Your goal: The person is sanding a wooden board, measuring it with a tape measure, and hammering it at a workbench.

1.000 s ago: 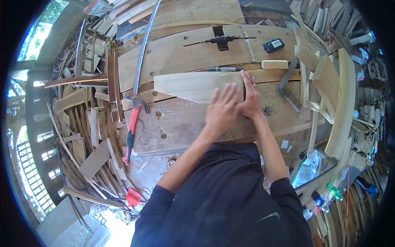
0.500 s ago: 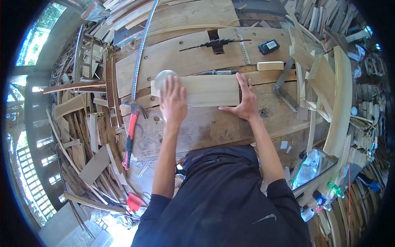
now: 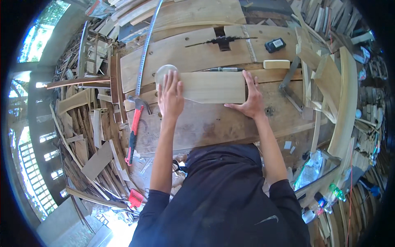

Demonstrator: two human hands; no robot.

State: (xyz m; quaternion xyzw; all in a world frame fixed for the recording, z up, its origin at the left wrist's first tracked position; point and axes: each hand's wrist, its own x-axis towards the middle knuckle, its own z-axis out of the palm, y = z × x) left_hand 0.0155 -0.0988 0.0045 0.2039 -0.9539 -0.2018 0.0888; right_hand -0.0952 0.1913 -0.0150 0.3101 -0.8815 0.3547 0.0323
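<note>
A pale rectangular wooden board (image 3: pixel 214 87) lies on the workbench in front of me. Over its left end my left hand (image 3: pixel 170 96) rests flat, fingers stretched, partly covering a round pale disc (image 3: pixel 166 69). How the disc sits against the board is hidden by the hand. My right hand (image 3: pixel 252 96) is at the board's right end, thumb and fingers spread apart along that edge. Just beyond the board lies a dark pen-like tool (image 3: pixel 224 69). A claw hammer (image 3: pixel 134 129) with a red and dark handle lies left of my left hand.
The wooden workbench (image 3: pixel 197 127) carries a measuring tape strip (image 3: pixel 145 57), a small wood block (image 3: pixel 276 64), a black case (image 3: pixel 275 45) and a dark angled metal tool (image 3: pixel 290 88). Scrap wood (image 3: pixel 78 127) is heaped at left; a curved timber (image 3: pixel 346 103) stands at right.
My left hand and the round disc have shifted slightly left relative to the board. The board and my right hand keep their places on the bench; the whole view has moved a little.
</note>
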